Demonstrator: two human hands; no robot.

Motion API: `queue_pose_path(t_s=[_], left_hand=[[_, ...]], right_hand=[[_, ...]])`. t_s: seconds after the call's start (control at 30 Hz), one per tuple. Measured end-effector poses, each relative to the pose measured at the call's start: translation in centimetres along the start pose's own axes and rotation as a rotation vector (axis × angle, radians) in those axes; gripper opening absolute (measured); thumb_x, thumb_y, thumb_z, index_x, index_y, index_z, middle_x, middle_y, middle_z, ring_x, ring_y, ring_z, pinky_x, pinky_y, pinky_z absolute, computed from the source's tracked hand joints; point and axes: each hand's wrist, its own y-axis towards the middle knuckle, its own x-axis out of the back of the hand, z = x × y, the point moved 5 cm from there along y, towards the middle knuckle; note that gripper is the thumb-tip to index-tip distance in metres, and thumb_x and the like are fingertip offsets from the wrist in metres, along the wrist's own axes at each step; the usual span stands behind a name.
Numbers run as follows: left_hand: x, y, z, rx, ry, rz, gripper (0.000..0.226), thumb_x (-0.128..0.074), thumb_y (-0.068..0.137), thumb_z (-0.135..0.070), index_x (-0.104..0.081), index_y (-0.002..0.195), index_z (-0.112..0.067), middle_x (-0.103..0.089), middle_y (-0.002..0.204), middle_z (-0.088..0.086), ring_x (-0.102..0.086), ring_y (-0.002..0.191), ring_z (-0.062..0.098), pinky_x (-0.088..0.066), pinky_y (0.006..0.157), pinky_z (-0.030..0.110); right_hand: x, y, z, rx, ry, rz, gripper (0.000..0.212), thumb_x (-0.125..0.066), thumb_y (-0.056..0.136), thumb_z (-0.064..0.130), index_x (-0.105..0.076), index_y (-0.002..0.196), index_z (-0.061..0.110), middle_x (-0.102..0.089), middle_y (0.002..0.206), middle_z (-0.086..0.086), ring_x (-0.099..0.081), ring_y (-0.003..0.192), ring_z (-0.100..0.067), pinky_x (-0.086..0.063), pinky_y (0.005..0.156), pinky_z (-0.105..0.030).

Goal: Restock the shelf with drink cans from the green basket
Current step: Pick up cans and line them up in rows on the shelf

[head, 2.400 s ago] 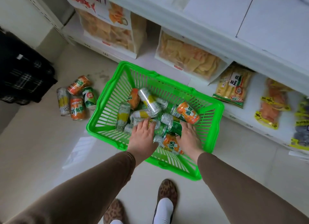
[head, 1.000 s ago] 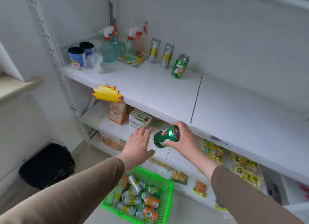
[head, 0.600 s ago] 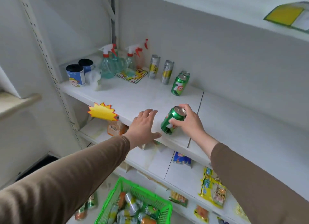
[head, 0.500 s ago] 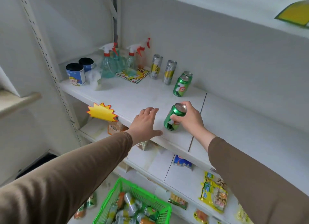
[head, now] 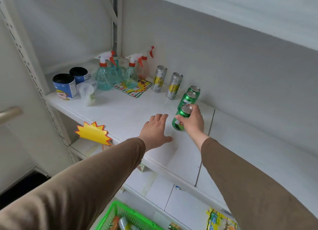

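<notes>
Bright soft daylight, faint shadows — edges warped, sl. blur

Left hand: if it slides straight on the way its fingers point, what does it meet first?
Probably nothing soon: the left hand points over bare white shelf board toward the tall silver-and-yellow can; the green can held by the right hand lies just right of that line.

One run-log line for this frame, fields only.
phase: placing | right hand: grips green can, upright on shelf, in front of two green cans | left hand: open, over shelf | green basket: cans remain
</notes>
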Motion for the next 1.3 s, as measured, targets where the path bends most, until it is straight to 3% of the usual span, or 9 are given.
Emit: queue_pose_path(t_s=[0.17, 0.43, 0.6, 0.97, 1.17, 1.3], left_hand=[[-1.2, 1.8, 0.4, -0.020, -0.010, 0.027, 0.097, -0.072, 0.078, -0.054, -0.020, 0.153, -0.020, -0.030, 0.153, 0.005, -0.029, 0.138, 0.027, -0.033, 0.111, 0.041], [-2.2, 3.7, 0.9, -0.027, -0.005, 0.059, 0.095, -0.071, 0.079, -0.053, -0.020, 0.152, -0.020, -0.030, 0.153, 0.006, -0.028, 0.139, 0.027, -0.032, 0.111, 0.041], [-2.3, 4.6, 1.1, -0.025, 0.002, 0.065, 0.095, -0.071, 0.080, -0.053, -0.020, 0.153, -0.021, -0.029, 0.154, 0.005, -0.028, 0.139, 0.026, -0.032, 0.112, 0.041], [-2.2, 3.7, 1.7, 0.007, 0.018, 0.057, 0.093, -0.071, 0.082, -0.051, -0.020, 0.153, -0.021, -0.028, 0.155, 0.006, -0.027, 0.140, 0.026, -0.031, 0.114, 0.041], [-1.7, 1.1, 1.7, 0.020, 0.042, 0.039, 0.093, -0.071, 0.081, -0.052, -0.022, 0.153, -0.019, -0.029, 0.154, 0.007, -0.028, 0.140, 0.027, -0.032, 0.113, 0.041], [-1.5, -1.3, 1.6, 0.021, 0.081, 0.014, 0.090, -0.069, 0.082, -0.051, -0.024, 0.152, -0.018, -0.029, 0.153, 0.007, -0.027, 0.140, 0.028, -0.031, 0.111, 0.041]], right_hand=[[-1.3, 0.7, -1.2, -0.048, 0.135, -0.028, 0.071, -0.087, 0.072, 0.025, -0.045, 0.129, 0.018, -0.059, 0.129, -0.001, -0.060, 0.111, -0.024, -0.045, 0.085, -0.029], [-3.5, 1.3, -3.2, -0.173, 0.148, 0.000, 0.057, -0.087, 0.073, 0.023, -0.046, 0.112, 0.018, -0.063, 0.111, 0.000, -0.064, 0.104, -0.028, -0.046, 0.079, -0.030], [-3.9, 2.4, -2.9, -0.187, 0.145, -0.015, 0.060, -0.086, 0.074, 0.023, -0.047, 0.119, 0.014, -0.065, 0.122, -0.008, -0.063, 0.109, -0.031, -0.052, 0.089, -0.040], [-3.8, 2.6, -2.7, -0.218, 0.164, 0.024, 0.061, -0.083, 0.078, 0.023, -0.044, 0.125, 0.013, -0.061, 0.128, -0.009, -0.061, 0.113, -0.032, -0.052, 0.093, -0.041], [-3.2, -1.2, -2.7, -0.216, 0.132, 0.037, 0.086, -0.081, 0.081, 0.031, -0.030, 0.148, 0.014, -0.044, 0.147, -0.009, -0.044, 0.131, -0.032, -0.045, 0.103, -0.044], [-2.7, -4.9, -2.4, -0.108, -0.011, 0.069, 0.086, -0.077, 0.084, 0.036, -0.029, 0.151, 0.013, -0.041, 0.151, -0.008, -0.030, 0.137, -0.030, -0.038, 0.103, -0.040]])
